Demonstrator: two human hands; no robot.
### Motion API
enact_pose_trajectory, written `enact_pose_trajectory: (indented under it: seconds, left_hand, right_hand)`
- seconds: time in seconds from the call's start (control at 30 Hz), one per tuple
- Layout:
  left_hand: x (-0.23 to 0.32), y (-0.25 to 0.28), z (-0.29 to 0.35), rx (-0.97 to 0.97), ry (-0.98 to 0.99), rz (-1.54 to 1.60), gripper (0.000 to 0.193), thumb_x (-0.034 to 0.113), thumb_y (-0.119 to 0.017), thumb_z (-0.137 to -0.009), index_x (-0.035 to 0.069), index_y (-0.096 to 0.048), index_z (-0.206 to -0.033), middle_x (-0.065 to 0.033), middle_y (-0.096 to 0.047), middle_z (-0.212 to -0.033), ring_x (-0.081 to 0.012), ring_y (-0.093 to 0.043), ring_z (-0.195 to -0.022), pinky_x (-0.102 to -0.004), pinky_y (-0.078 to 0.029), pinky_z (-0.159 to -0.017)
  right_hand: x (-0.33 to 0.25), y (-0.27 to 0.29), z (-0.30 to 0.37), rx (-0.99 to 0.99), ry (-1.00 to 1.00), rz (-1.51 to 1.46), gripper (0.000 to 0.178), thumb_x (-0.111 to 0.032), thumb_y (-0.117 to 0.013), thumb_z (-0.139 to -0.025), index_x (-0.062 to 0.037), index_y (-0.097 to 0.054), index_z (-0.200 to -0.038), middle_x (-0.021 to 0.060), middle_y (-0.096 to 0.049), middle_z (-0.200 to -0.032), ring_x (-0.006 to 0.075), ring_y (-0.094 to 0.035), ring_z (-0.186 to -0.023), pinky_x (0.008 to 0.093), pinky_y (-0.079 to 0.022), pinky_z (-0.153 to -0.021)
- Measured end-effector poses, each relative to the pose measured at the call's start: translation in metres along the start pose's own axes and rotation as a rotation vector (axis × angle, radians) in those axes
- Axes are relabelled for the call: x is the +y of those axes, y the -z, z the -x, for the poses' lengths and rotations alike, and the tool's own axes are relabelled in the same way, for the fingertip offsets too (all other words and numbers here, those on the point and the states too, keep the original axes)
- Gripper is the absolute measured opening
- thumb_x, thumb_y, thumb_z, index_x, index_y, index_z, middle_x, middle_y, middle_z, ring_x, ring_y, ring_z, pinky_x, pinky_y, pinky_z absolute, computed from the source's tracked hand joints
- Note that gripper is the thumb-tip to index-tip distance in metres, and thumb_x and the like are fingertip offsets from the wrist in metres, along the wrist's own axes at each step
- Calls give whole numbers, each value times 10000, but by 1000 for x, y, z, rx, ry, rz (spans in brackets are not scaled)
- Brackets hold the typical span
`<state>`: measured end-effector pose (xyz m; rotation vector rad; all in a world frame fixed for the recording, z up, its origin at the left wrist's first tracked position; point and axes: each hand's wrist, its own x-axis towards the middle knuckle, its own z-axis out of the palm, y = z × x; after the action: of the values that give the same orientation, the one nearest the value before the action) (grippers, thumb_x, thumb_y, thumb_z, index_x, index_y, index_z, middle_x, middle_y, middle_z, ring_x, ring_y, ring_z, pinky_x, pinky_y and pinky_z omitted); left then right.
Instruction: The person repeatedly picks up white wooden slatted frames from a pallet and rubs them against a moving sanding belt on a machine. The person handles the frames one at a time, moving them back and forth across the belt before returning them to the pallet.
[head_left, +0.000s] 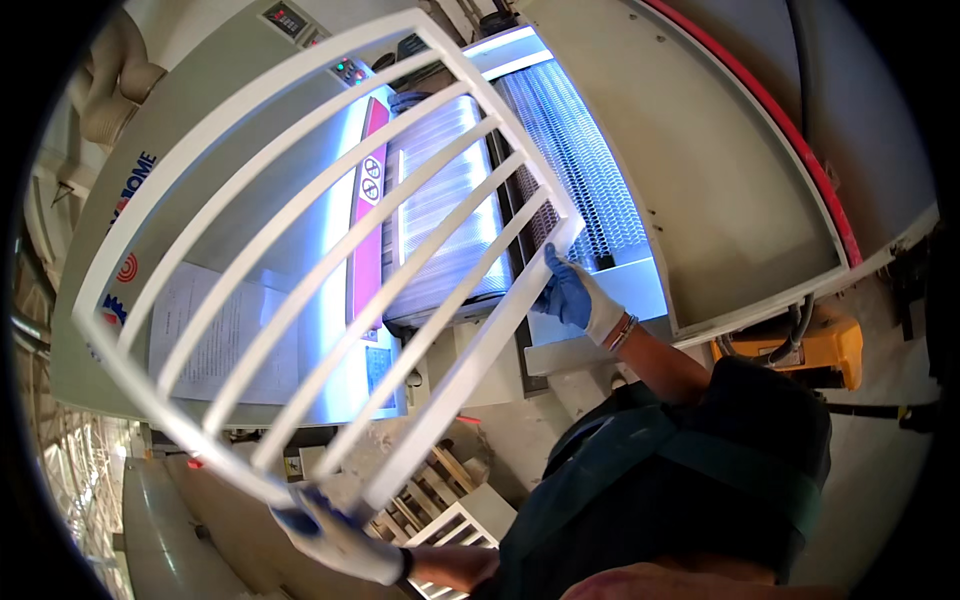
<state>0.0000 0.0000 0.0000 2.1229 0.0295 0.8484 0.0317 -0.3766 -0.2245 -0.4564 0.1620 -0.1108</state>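
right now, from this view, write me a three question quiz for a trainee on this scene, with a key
1. True or false: the left hand and the right hand both hold the white frame.
2. What colour is the strip seen through the white frame? a) green b) pink c) yellow
3. Which hand is nearer the mesh belt?

Key: 1. True. 2. b. 3. The right hand.
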Motion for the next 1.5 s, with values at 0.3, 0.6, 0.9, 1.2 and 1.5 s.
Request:
enact_pose_trajectory:
  seconds: [0.3,0.6,0.9,1.2,1.5]
  left_hand:
    - [5,-144,-99,-229,-66,-594,482,392,-600,-892,-12,-600,-1156,-225,-647,-1086,-375,-606,-1045,-423,-457,-905]
    - [-69,-316,-129,-642,74,-118,516,389,-596,-859,-24,-598,-1168,-258,-640,-1065,-369,-609,-1030,-404,-448,-895]
    - [-172,-485,-139,-878,93,-207,536,466,-561,-866,-19,-610,-1087,-297,-637,-1020,-440,-610,-999,-478,-476,-868]
    - [-177,-513,-132,-644,-408,-292,491,459,-556,-888,11,-585,-1086,-276,-649,-948,-432,-641,-857,-524,-499,-769]
    - [-147,-325,-25,-499,-256,-30,327,251,-660,-868,17,-616,-1091,-159,-695,-921,-312,-683,-814,-407,-536,-726]
  right_hand:
    - [-25,64,-31,77,93,-88,346,-335,-600,-940,-22,-538,-1074,116,-605,-977,184,-650,-857,279,-601,-709]
    - [-61,99,-40,396,200,103,309,-303,-560,-960,6,-557,-960,114,-602,-818,113,-560,-553,205,-543,-533]
    - [-81,141,-87,544,312,104,242,-211,-547,-949,23,-573,-1005,147,-638,-928,256,-671,-799,355,-611,-684]
    - [-107,175,-108,586,128,222,365,-323,-478,-985,1,-517,-1148,222,-655,-1004,315,-685,-912,366,-601,-655]
    - [-97,204,-140,430,-412,443,621,-616,-521,-883,-25,-612,-1051,111,-697,-926,242,-657,-703,311,-495,-489]
